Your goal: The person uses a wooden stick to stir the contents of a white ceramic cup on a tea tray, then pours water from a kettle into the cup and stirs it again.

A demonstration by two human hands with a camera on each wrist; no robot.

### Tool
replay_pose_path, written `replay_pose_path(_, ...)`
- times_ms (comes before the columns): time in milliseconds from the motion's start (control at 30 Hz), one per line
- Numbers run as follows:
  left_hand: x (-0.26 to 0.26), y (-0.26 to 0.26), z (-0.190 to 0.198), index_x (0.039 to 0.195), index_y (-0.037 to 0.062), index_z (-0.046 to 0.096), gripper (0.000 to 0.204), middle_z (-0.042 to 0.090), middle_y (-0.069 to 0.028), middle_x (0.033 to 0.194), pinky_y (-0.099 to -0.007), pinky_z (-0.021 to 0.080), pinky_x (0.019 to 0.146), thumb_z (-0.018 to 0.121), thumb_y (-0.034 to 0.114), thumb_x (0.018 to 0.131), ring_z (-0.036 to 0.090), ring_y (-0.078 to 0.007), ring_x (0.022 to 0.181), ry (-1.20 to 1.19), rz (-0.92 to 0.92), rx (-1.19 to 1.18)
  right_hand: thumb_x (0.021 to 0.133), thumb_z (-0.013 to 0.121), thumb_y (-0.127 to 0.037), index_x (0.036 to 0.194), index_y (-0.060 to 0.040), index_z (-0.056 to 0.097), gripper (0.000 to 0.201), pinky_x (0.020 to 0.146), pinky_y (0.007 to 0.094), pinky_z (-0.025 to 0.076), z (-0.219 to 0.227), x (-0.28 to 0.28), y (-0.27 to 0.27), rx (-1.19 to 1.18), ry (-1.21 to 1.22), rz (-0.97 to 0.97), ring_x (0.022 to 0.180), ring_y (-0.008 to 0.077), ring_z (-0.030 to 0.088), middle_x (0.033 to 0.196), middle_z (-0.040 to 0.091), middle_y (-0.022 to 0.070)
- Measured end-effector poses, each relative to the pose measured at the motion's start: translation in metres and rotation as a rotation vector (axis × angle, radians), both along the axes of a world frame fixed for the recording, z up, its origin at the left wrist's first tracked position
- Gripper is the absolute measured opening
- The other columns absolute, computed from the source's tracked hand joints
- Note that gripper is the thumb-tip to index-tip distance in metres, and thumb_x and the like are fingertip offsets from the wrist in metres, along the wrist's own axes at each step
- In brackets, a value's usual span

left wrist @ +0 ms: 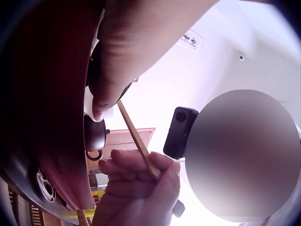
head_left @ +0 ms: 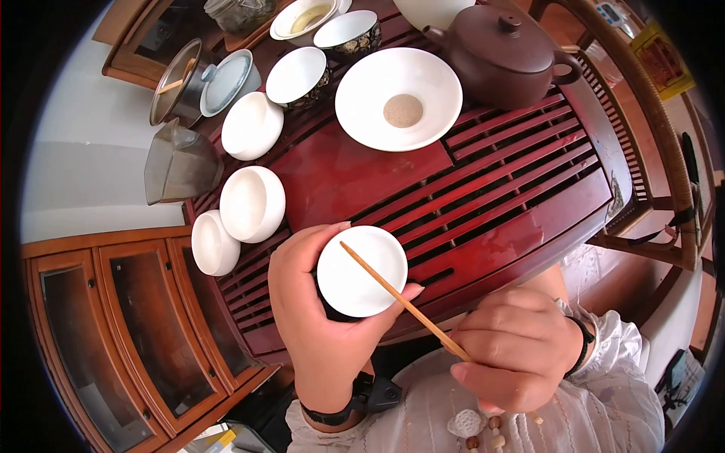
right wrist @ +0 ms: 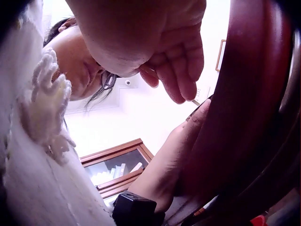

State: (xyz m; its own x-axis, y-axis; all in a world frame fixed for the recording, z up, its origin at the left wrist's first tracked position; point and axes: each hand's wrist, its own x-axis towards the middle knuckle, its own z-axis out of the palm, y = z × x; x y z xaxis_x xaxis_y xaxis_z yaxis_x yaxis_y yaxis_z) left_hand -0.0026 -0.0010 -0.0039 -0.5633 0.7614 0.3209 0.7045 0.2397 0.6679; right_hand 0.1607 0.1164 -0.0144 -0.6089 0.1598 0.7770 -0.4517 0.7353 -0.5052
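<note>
While my left hand (head_left: 317, 298) is gripping the probably fragile cup (head_left: 350, 281) by its sides, the surest hold, my right hand (head_left: 521, 340) is pinching the stick (head_left: 408, 303) at four o'clock.

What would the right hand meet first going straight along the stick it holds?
Likely the left hand at its thumb, then the cup it grips; height is unclear, so the right hand might pass above both.

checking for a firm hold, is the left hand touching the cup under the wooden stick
Touching: the head view shows the left hand curled round the cup, against its rim.
</note>
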Motion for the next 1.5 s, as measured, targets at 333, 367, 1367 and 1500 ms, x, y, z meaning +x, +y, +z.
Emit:
replay_pose_path(333,0.001,-0.002,-0.001,0.126,0.0034,0.049,0.076,0.057,-0.0097,0.116,-0.0365,0.047,0.093,0.086,0.005,0.060,0.056,-0.0235,0.108,-0.170,-0.022,0.027,0.080,0.067,-0.015,0.090,-0.0010,0.059,0.019,0.056,0.0321,0.047,-0.002,0.001,0.004,-0.001,-0.001,0.068,0.067,0.0235,0.058,0.081,0.059,0.0114)
replay_pose_path(367,0.000,-0.003,-0.002,0.132,0.0042,0.043,0.083,0.055,-0.0095,0.122,-0.0366,0.048,0.098,0.084,-0.001,0.061,0.055,-0.0211,0.114,-0.172,-0.064,0.028,0.080,0.067,-0.015,0.090,-0.0010,0.059,0.019,0.056,0.0321,0.047,-0.002,0.000,0.005,-0.002,0.000,0.067,0.067,0.0235,0.058,0.081,0.059,0.0114)
replay_pose_path(1367,0.004,-0.001,0.001,0.116,0.0041,0.061,0.072,0.063,-0.0058,0.109,-0.0336,0.045,0.088,0.093,0.017,0.052,0.058,-0.0220,0.098,-0.205,0.111,0.016,0.084,0.070,-0.016,0.094,0.0018,0.061,0.023,0.060,0.0379,0.050,-0.006,0.002,0.015,-0.137,-0.004,0.165,0.072,0.0287,0.059,0.087,0.060,0.0147)
replay_pose_path(1500,0.005,0.000,0.004,0.116,0.0039,0.061,0.072,0.063,-0.0060,0.109,-0.0338,0.045,0.087,0.093,0.016,0.052,0.058,-0.0223,0.098,-0.217,0.119,0.007,0.084,0.069,-0.015,0.094,0.0017,0.061,0.022,0.059,0.0376,0.049,-0.006,0.003,0.015,-0.127,-0.003,0.128,0.072,0.0286,0.059,0.087,0.059,0.0144)
